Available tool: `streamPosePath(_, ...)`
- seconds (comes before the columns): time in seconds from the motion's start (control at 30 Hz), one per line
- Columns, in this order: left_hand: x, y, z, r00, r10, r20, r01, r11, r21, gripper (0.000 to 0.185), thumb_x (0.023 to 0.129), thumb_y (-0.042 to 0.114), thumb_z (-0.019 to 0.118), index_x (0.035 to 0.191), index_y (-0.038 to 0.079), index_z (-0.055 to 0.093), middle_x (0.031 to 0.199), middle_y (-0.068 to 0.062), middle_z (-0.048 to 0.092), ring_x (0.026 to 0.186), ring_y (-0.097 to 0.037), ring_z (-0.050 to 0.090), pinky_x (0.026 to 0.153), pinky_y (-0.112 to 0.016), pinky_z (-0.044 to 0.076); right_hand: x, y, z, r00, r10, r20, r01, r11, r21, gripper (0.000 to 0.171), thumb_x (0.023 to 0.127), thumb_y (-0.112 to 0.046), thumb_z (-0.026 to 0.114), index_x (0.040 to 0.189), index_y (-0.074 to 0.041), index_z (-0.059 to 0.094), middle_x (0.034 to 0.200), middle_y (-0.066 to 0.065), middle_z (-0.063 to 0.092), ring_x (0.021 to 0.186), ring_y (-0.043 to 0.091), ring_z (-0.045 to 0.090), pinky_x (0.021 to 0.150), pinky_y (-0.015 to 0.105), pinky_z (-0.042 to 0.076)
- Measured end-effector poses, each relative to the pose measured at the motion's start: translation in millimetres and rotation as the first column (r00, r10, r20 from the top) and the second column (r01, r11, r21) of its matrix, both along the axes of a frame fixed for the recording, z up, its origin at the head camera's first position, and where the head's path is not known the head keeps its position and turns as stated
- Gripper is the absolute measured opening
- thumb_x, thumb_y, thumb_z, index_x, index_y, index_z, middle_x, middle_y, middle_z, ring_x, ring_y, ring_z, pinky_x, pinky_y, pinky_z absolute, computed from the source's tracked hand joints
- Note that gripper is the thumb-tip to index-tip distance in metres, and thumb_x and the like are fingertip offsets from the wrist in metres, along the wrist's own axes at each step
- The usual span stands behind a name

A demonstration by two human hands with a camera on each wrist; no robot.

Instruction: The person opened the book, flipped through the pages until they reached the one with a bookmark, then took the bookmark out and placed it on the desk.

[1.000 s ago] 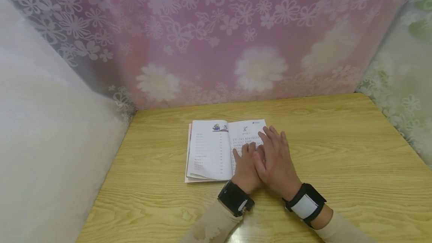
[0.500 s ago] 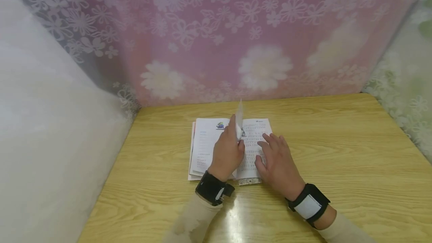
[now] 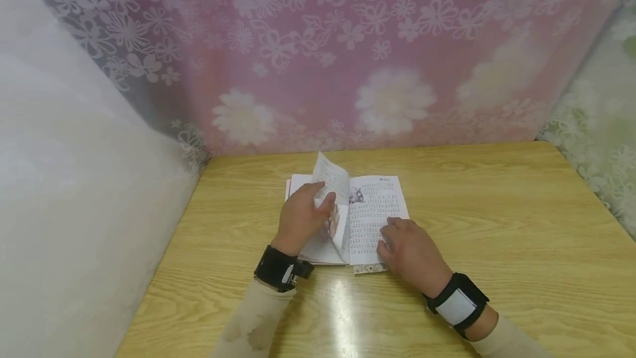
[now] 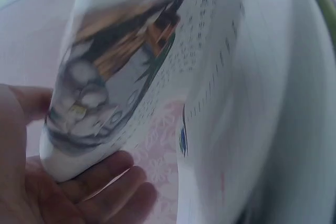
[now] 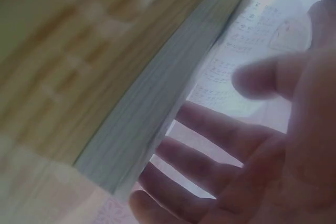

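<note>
An open book (image 3: 375,225) with printed text and small pictures lies on the table. My left hand (image 3: 300,217) pinches a lifted page (image 3: 332,177) between thumb and fingers, over the book's left side. In the left wrist view, that page curls and shows a colour picture (image 4: 110,72), the thumb on one side and the fingers on the other. My right hand (image 3: 414,253) rests on the lower right part of the right-hand page, fingers loosely bent. Its fingertips lie along the book's page edges (image 5: 157,98) in the right wrist view.
The wood-grain table (image 3: 497,225) extends around the book on all sides. Behind it hangs a pink flowered curtain (image 3: 298,70); a white sheet (image 3: 74,181) borders the left and a pale green-flowered cloth (image 3: 606,137) the right.
The left hand has moved from beside the right hand, over the right-hand page, to the left side, carrying a page across the spine. The right hand has stayed near the right-hand page, slightly lower.
</note>
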State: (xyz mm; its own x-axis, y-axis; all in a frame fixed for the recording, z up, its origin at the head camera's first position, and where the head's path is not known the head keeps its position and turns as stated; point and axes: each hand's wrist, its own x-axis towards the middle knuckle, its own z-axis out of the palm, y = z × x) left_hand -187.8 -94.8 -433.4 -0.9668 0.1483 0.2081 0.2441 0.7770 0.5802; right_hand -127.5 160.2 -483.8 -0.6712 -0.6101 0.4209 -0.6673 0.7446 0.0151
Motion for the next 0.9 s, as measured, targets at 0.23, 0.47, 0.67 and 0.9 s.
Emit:
streamPosePath(0.23,-2.6,-34.6,-1.1,0.966,-0.054,0.254,0.033,0.996,0.086,0.071,0.100,0.066,0.051,0.145,0.011,0.061,0.148,-0.008,0.060,0.142,-0.029,0.050,0.116,-0.048,0.039,2.1,-4.9,-0.9,0.984,-0.110,0.140,0.119,0.991,-0.057,0.011,0.087,-0.008,0.074,0.092,0.002,0.074,0.101,0.017,0.075,0.110,0.041,0.069,0.100,0.056,0.053)
streamPosePath(0.47,-2.7,-62.2,-8.3,0.902,-0.167,0.398,0.161,0.986,0.048,0.073,0.096,0.045,0.072,0.154,0.008,0.049,0.160,-0.011,0.045,0.152,-0.030,0.035,0.122,-0.048,0.030,4.2,-6.3,1.3,0.968,-0.159,0.194,0.183,0.977,-0.112,0.016,0.088,-0.010,0.074,0.098,0.002,0.075,0.104,0.017,0.076,0.112,0.040,0.069,0.097,0.055,0.055)
streamPosePath(0.67,-2.0,-72.1,-20.6,0.841,-0.238,0.486,0.249,0.968,0.043,0.095,0.085,0.031,0.086,0.160,0.003,0.035,0.168,-0.020,0.027,0.156,-0.035,0.023,0.125,-0.050,0.023,4.3,-6.6,2.1,0.965,-0.168,0.202,0.193,0.974,-0.114,0.018,0.088,-0.011,0.074,0.100,0.002,0.076,0.105,0.018,0.076,0.112,0.041,0.069,0.094,0.055,0.056)
streamPosePath(0.9,3.5,-71.4,-31.7,0.840,-0.185,0.510,0.252,0.965,-0.066,0.111,0.078,0.032,0.092,0.164,0.009,0.027,0.171,-0.024,0.007,0.158,-0.039,0.011,0.125,-0.052,0.020,4.4,-7.7,3.1,0.966,-0.166,0.199,0.190,0.975,-0.111,0.018,0.088,-0.011,0.075,0.100,0.001,0.076,0.106,0.017,0.076,0.112,0.041,0.069,0.094,0.054,0.057)
